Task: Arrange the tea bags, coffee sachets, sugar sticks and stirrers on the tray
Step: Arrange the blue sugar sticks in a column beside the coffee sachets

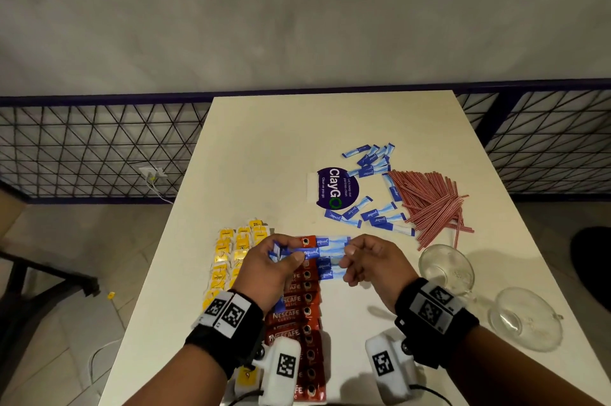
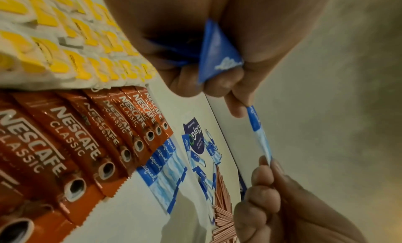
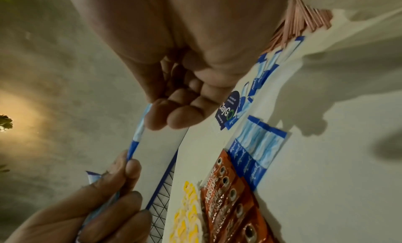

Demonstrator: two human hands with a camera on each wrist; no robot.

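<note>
A: How to do this step well?

B: First look at the tabletop (image 1: 264,147): tea bags (image 1: 231,257), then coffee sachets (image 1: 297,316), then the short row of sugar sticks (image 1: 330,268). Lay the held sugar stick (image 1: 317,252) parallel beside that row, ends level (I see no tray).

A: And the fingers?

B: The left hand (image 1: 264,270) is curled, pinching its dark end and keeping spare sticks. The right hand (image 1: 370,260) pinches the pale end, fingers (image 3: 156,119) narrow.
</note>
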